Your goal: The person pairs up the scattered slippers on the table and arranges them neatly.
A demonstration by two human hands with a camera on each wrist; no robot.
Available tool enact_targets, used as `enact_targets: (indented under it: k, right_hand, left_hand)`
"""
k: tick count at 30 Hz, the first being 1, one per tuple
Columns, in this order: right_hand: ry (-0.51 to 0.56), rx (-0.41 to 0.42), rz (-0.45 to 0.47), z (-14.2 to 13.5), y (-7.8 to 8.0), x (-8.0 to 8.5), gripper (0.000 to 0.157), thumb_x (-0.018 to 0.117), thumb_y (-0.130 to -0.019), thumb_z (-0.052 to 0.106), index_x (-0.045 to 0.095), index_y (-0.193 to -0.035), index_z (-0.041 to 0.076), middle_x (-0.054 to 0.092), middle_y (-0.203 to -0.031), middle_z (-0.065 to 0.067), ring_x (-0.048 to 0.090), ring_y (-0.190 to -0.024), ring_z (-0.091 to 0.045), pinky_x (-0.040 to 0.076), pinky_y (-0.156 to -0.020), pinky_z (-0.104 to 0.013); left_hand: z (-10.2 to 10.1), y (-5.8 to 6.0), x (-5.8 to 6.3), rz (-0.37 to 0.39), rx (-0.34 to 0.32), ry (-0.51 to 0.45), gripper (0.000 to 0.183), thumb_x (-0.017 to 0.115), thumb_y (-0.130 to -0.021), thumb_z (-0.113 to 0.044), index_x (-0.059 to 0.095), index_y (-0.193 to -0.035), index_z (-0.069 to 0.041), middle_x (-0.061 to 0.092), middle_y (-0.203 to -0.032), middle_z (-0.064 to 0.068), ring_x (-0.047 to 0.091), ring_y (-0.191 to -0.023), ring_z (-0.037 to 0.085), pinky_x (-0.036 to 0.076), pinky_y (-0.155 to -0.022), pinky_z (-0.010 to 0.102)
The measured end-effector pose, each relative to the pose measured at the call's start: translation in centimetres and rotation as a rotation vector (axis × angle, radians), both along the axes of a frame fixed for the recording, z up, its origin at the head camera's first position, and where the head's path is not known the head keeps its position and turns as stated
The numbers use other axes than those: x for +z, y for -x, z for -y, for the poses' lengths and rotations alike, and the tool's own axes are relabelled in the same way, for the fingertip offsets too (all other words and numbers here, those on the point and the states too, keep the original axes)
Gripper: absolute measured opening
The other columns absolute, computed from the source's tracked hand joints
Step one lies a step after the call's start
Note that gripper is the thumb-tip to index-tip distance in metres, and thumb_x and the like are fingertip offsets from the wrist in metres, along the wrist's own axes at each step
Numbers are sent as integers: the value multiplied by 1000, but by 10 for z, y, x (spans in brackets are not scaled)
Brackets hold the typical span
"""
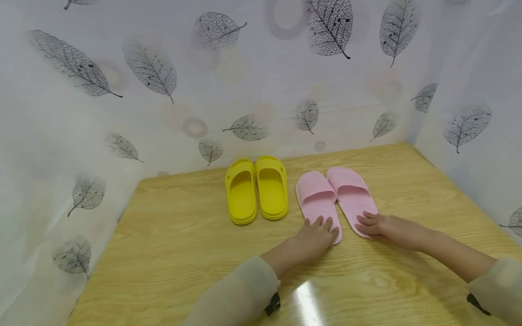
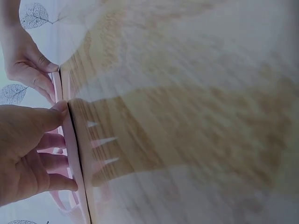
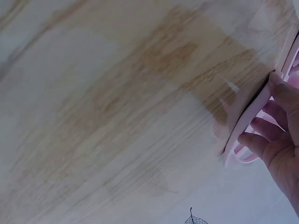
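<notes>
Head view showed a wooden table (image 1: 171, 244) boxed in by leaf-print sheeting (image 1: 151, 72), and on it two pairs of slippers set side by side near the back edge. The yellow pair (image 1: 257, 189) stood to the left, its two shoes touching along their inner sides, toes toward the sheeting and heels toward the person, long axes running straight away from the body; it looked finished with, no hand near it. The pink pair (image 1: 336, 199) lay just to the right of it, apart from the yellow, also with toes toward the back and heels nearest the person, but its long axes leaned a little leftward at the toe end, so it sat slightly skewed beside the yellow one. The two pink slippers ran roughly parallel, close together, touching or nearly so along the straps. As a judgement, the lining-up looked almost done: both pairs were in a row, and what seemed left was a small squaring of the pink pair and taking the hands away. The left hand (image 1: 316, 237) rested on the heel of the left pink slipper (image 1: 316, 201), fingers spread fairly straight over the sole; the left wrist view showed the thumb against the sole's edge, so it pressed and steadied more than gripped. The right hand (image 1: 377, 225) lay at the heel of the right pink slipper (image 1: 352, 194), fingers extended onto it, thumb by the edge in the right wrist view, likewise touching without a closed grasp.
</notes>
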State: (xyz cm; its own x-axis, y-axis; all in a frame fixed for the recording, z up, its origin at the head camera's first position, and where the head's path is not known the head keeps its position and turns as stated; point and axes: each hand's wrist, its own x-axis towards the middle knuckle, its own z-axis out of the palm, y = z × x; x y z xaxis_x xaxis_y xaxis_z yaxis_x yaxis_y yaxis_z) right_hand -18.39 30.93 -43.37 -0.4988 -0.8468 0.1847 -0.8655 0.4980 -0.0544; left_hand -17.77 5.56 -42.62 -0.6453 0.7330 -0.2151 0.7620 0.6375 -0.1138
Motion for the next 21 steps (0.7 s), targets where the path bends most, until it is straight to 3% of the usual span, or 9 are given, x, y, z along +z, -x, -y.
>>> enact_targets:
  k: [21]
  right_hand:
    - [37, -51, 75, -1, 12, -1, 35, 73, -78, 9, 70, -113, 6, 64, -113, -25, 58, -104, -46, 54, -77, -48]
  left_hand:
    - [2, 8, 2, 49, 36, 3, 46, 42, -100, -32, 38, -145, -25, 29, -154, 2, 29, -140, 23, 34, -108, 46]
